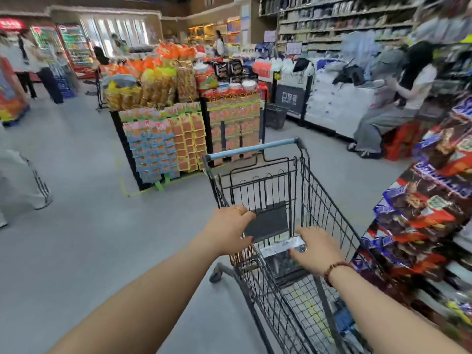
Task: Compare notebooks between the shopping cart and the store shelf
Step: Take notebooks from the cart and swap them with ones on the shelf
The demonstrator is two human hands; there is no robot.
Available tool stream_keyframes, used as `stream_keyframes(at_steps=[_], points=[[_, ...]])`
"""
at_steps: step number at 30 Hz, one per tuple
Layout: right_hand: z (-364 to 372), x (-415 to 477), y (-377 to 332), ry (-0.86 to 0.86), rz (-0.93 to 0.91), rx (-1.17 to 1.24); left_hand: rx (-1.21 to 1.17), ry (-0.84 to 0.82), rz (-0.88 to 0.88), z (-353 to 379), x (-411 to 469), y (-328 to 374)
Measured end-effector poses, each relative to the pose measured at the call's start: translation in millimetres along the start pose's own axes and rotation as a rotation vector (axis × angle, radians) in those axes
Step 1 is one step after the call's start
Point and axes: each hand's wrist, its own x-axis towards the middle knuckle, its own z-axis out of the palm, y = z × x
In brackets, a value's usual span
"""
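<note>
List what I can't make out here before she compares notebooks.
- Head view: dark flat item at the left hand; cover blurred, grip unclear.
- Silvery packaged item inside the black wire shopping cart; right hand covers part, label unreadable.
- Notebook shelf: not identifiable; the back shelving is too blurred.

Both bare forearms extend forward and converge. Left hand (229, 231): palm down, fingers curled closed around a dark flat item, thumb underneath, ring on one finger. Right hand (316, 250): palm down, just beside the left and slightly nearer the body, fingers bent onto a silvery item; grip indeterminate. Beaded bracelet (334, 270) on right wrist.
</note>
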Motion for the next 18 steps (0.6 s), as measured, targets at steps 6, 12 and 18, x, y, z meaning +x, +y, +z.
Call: stream_keyframes(at_steps=[6,12,18], points=[[16,34,-15,-0.01,0.125,-0.033,-0.106,-0.02,0.146,31,52,-54],[31,63,6,-0.039,0.261,-0.073,-0.14,-0.131,0.232,74,112,-67],[57,112,52,-0.074,0.368,-0.045,-0.141,-0.242,0.296,115,191,-73]])
